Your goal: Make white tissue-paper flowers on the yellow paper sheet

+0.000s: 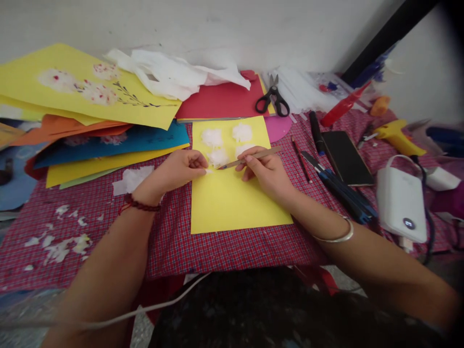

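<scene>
A yellow sheet of paper lies on the red checked cloth, with several white tissue tufts stuck near its top. My left hand is closed in a pinch on a small white tissue bit at the sheet's left edge. My right hand grips a thin wooden stick, whose tip points left at that bit, just below the tufts.
Stacked coloured sheets and crumpled white tissue lie at the back left. Black scissors, pens, a dark phone, a yellow glue gun and a white power bank crowd the right. Tissue scraps litter the left.
</scene>
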Demonstrator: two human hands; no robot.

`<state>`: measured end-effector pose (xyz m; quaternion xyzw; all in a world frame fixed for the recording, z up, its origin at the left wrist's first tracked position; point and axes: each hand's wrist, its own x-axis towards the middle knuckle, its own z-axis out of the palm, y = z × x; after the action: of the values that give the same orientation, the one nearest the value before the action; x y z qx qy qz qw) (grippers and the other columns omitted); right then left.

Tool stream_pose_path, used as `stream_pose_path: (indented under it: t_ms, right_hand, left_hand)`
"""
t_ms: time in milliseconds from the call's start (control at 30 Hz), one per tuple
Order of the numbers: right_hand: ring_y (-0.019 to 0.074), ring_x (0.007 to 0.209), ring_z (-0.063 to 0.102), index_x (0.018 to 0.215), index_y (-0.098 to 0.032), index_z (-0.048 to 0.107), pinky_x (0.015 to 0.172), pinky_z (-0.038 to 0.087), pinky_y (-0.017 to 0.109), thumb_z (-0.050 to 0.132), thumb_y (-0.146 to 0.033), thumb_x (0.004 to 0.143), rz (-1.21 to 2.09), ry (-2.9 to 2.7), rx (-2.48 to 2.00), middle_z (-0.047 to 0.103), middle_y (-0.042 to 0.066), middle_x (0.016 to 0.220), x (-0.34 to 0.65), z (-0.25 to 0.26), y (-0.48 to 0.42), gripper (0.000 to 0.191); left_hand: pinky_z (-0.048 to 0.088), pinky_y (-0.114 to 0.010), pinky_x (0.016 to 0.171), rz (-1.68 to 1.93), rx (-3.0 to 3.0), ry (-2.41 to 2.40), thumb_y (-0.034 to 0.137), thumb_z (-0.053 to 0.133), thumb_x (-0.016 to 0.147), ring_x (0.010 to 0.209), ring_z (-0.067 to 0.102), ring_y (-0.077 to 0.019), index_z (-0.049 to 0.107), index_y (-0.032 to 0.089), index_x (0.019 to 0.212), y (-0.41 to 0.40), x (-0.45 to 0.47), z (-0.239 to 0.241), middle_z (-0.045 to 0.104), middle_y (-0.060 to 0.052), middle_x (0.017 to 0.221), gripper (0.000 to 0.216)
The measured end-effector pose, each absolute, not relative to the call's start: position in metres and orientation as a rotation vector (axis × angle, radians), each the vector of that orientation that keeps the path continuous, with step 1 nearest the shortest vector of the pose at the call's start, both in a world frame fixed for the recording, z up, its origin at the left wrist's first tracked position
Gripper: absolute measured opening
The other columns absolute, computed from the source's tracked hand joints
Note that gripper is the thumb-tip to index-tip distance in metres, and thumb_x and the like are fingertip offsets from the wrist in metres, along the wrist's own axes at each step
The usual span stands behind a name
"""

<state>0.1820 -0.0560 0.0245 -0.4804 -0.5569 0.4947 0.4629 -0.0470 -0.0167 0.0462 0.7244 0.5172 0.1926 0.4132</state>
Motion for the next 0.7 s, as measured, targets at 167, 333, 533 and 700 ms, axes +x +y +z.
stream_pose_path:
  t_ms: [167, 333, 533, 700]
  right_hand:
    - [0.0068, 0.051, 0.054, 0.092, -0.023, 0.062, 0.05, 0.046, 0.025, 0.058, -0.044, 0.091, 1.178, -1.397, -1.156, 0.066, 0.0, 0.083, 0.18, 0.022, -0.056, 0.022]
    - [0.007, 0.053, 0.055, 0.096, -0.023, 0.061, 0.051, 0.047, 0.024, 0.057, -0.046, 0.092, 1.184, -1.339, -1.167, 0.067, 0.0, 0.084, 0.181, 0.02, -0.053, 0.024]
    - [0.0061, 0.049, 0.055, 0.096, -0.022, 0.06, 0.046, 0.045, 0.022, 0.06, -0.05, 0.089, 1.19, -1.288, -1.108, 0.067, -0.001, 0.08, 0.18, 0.015, -0.049, 0.029]
    - [0.0062, 0.049, 0.056, 0.095, -0.022, 0.06, 0.046, 0.046, 0.022, 0.061, -0.051, 0.089, 1.189, -1.266, -1.089, 0.067, -0.001, 0.079, 0.181, 0.017, -0.051, 0.03]
  left_hand:
    - [0.043, -0.029, 0.06, 0.5, 1.766, 1.321, 0.025, 0.064, 0.067, 0.064, 0.056, -0.0157, 0.064, 0.02, 0.07, -0.016, -0.05, 0.048, 0.064, -0.004, 0.07, 0.006]
    - [0.042, -0.028, 0.06, 0.535, 1.741, 1.339, 0.027, 0.064, 0.069, 0.064, 0.055, -0.0145, 0.064, 0.019, 0.068, -0.018, -0.051, 0.054, 0.064, -0.003, 0.07, 0.007]
    - [0.042, -0.027, 0.059, 0.493, 1.909, 1.324, 0.027, 0.063, 0.071, 0.064, 0.056, -0.0141, 0.065, 0.018, 0.071, -0.018, -0.044, 0.049, 0.065, -0.002, 0.07, 0.01]
    - [0.042, -0.028, 0.06, 0.569, 2.059, 1.436, 0.025, 0.062, 0.071, 0.065, 0.055, -0.0145, 0.066, 0.017, 0.07, -0.013, -0.033, 0.035, 0.064, -0.002, 0.069, 0.009]
